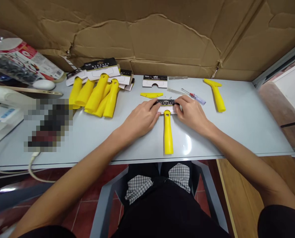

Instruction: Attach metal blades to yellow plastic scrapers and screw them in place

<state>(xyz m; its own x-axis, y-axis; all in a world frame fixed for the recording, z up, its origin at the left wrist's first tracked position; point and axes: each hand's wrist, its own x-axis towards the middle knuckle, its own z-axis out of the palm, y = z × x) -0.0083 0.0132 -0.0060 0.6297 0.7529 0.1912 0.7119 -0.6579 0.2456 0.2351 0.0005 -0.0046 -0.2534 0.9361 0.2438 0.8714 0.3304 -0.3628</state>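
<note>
With both hands I am holding a black-and-white card (166, 108) flat above the counter (251, 122), in the middle of the scene. My left hand (145, 116) is grasping its left end between thumb and fingers, and my right hand (190, 111) is grasping its right end in the same manner. A yellow handle (168, 135) is lying lengthwise between my hands, its far end meeting the near edge of the card and its near end pointing toward me. Just beyond my left hand, a narrow yellow strip (151, 95) is lying crosswise, and farther behind it a second card (154, 81) is resting. To the right of this second card, one metal blade (178, 78) is lying, and nearer to me another blade (175, 92) is lying at a slant. A screwdriver (196, 98) with a clear bluish grip is resting just beyond my right hand. Well to the right, a yellow scraper body (217, 96) is lying apart. On the left, several yellow handles with cards (94, 96) are forming a pile, and farther left a white mouse (43, 84) is sitting near a large plastic bottle (29, 61). A brown cardboard sheet (172, 43) is standing along the far edge.
</note>
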